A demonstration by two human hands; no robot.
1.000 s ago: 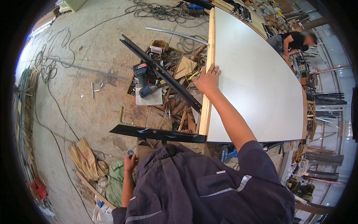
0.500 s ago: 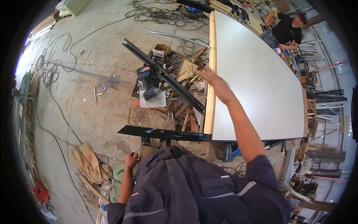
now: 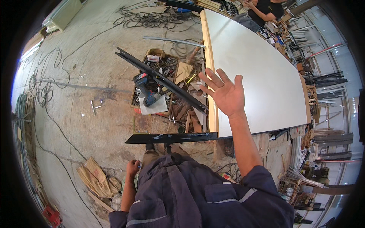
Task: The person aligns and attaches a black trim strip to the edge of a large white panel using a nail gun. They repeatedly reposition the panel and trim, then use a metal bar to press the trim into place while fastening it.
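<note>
My right hand (image 3: 227,94) is raised over the left part of a large white panel (image 3: 262,79), palm turned up, fingers spread and nothing in it. Its fingertips reach across the pale wooden strip (image 3: 211,76) along the panel's edge. My left hand (image 3: 132,167) hangs low beside my hip with its fingers curled; a small bluish bit shows beside it, but what it holds, if anything, is hidden. In front of me a black metal profile (image 3: 171,137) sticks out from the panel's near corner. Another long black profile (image 3: 161,79) slants over the scrap bins, its near end close to the wooden strip.
A cordless drill (image 3: 146,90) lies on a bin (image 3: 133,97) of hardware and scraps. A silver bar (image 3: 173,40) extends left from the panel. Cables (image 3: 152,18) are coiled on the floor, and a tan sack (image 3: 95,178) lies at lower left. A co-worker (image 3: 266,10) is beyond the panel.
My right hand has turned from edge-on to palm up, its fingers spreading. The view has shifted, and the co-worker is now partly cut off at the top. My left hand stays low.
</note>
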